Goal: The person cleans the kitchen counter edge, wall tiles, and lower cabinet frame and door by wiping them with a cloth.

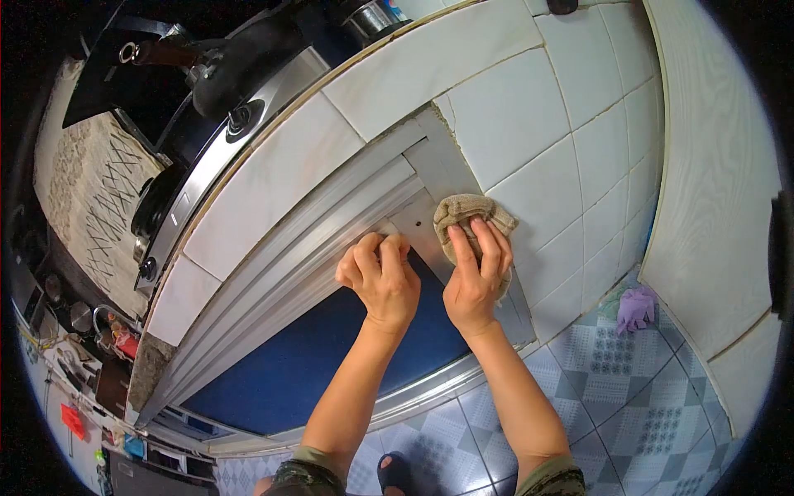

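Note:
My right hand (475, 281) presses a folded beige-brown cloth (453, 211) against the aluminium cabinet frame (438, 161), beside the white wall tiles. Its fingers lie over the cloth, and part of the cloth pokes out below the palm. To the left, my left hand (382, 281) is closed, with its curled fingers at the upper edge of the blue-panelled cabinet door (273, 376). The fingertips are partly hidden, but they appear to grip the door's metal edge. A small dark hole or screw shows in the frame between the two hands.
Above the cabinet, a gas stove (285, 83) carries a dark wok (248, 66). A purple crumpled cloth or glove (636, 310) lies on the patterned floor tiles (595, 355) at right. A pale door panel (715, 165) borders the right side. My slippered foot (395, 471) shows below.

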A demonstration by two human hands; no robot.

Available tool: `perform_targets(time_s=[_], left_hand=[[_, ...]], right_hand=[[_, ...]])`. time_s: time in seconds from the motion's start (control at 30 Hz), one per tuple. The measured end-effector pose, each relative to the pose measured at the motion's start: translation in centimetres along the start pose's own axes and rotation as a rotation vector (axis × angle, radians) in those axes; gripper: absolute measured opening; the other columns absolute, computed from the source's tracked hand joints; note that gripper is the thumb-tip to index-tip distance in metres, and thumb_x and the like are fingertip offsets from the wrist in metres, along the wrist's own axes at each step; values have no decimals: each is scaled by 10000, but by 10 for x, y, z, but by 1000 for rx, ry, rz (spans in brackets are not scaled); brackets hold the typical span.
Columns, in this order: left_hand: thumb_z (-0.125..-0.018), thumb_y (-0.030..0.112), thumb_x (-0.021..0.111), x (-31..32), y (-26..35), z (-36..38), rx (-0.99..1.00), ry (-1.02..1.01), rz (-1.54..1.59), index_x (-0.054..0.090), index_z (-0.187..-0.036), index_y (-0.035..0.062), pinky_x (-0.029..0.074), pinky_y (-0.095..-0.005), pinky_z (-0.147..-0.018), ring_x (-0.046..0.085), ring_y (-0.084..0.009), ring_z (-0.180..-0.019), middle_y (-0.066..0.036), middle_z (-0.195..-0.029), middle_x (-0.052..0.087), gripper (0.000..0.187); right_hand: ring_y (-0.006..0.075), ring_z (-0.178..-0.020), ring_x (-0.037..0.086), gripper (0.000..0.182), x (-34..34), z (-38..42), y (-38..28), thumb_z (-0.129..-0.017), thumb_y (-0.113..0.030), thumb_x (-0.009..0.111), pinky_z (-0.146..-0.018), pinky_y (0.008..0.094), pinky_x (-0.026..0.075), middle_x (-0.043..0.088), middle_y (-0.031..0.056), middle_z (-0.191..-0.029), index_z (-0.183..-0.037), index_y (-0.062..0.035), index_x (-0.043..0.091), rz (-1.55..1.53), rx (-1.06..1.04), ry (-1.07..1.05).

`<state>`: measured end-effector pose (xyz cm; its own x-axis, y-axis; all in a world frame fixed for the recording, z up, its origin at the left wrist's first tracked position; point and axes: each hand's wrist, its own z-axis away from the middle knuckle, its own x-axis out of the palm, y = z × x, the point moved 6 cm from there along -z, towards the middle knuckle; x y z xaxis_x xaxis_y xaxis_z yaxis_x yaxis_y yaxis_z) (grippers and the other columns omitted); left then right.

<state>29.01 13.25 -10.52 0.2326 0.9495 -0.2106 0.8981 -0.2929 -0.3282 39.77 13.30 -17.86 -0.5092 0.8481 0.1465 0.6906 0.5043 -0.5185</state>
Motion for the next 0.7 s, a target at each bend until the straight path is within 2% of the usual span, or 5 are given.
perform_targets(time_s=[0.13,0.33,0.5,0.63,0.7], left_hand=[[-771,75,650,-2,-1,11,-2,-8,9,595,-831,145,288,-397,-844,432,-244,-953,-50,-972,511,107],[-756,104,659,-4,-3,20,-16,-13,-1,591,-797,164,283,-370,-834,425,-226,-933,-26,-962,502,99],[-735,153,735,-13,-1,4,-66,63,56,660,-896,164,291,-363,-835,433,-205,-931,-8,-981,533,178],[-712,186,773,-12,-6,0,-46,69,103,689,-904,163,300,-354,-825,444,-194,-910,9,-971,553,211],[-703,195,778,-12,-6,0,-15,97,130,696,-857,162,310,-352,-805,451,-193,-889,19,-953,559,177]], right_hand=[[293,-1203,451,335,1,1,0,-866,-46,542,-1047,511,310,483,76,-1294,-1170,-149,637,14,4,-6],[292,-1201,452,338,2,2,1,-860,-57,553,-1047,511,311,486,70,-1288,-1173,-156,632,20,5,5],[295,-1201,448,336,0,1,0,-860,-52,551,-1047,510,313,487,71,-1286,-1170,-152,635,7,0,6],[297,-1205,443,328,0,0,0,-864,-46,545,-1047,508,313,486,73,-1286,-1162,-145,641,5,-2,4],[296,-1206,443,325,0,0,0,-865,-46,545,-1047,508,313,486,74,-1286,-1159,-144,643,8,-3,4]])
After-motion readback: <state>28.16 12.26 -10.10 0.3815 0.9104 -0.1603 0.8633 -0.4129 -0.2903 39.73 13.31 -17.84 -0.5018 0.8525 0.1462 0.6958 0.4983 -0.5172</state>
